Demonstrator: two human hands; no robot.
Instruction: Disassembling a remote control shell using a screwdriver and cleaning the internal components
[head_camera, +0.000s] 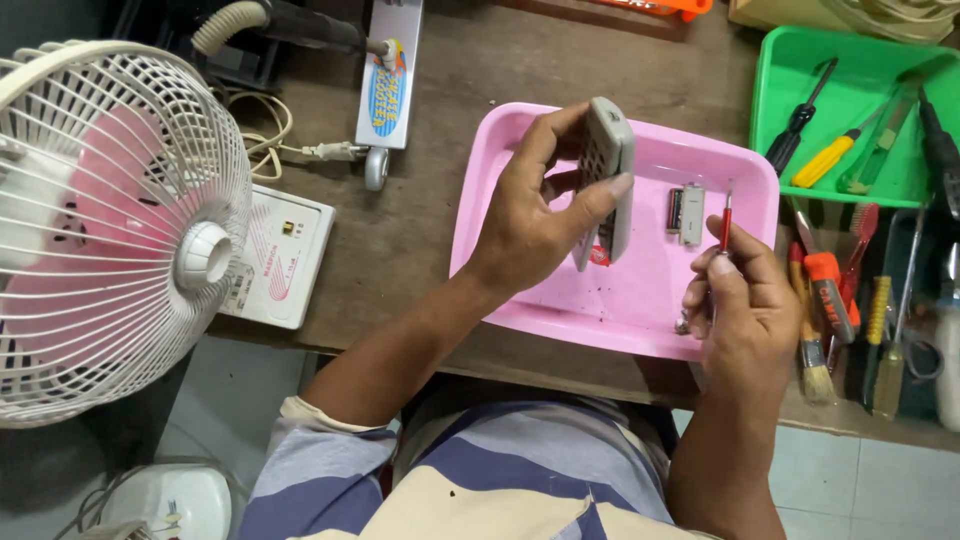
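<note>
Right hand (745, 305) is pinched shut around a little red screwdriver (727, 222), tip pointing up, at the near right corner of the pink tray (640, 310). Left hand (535, 215) is wrapped around a grey remote (608, 160), held on edge over the tray. A small battery cover (691, 213) lies inside the tray. Farther back on the counter (420, 230), a green tray (860, 110) holds more screwdrivers.

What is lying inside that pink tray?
On the pink tray lie a small battery and a grey cover piece. The left hand holds a grey remote above it, hiding whatever lies beneath.
</note>
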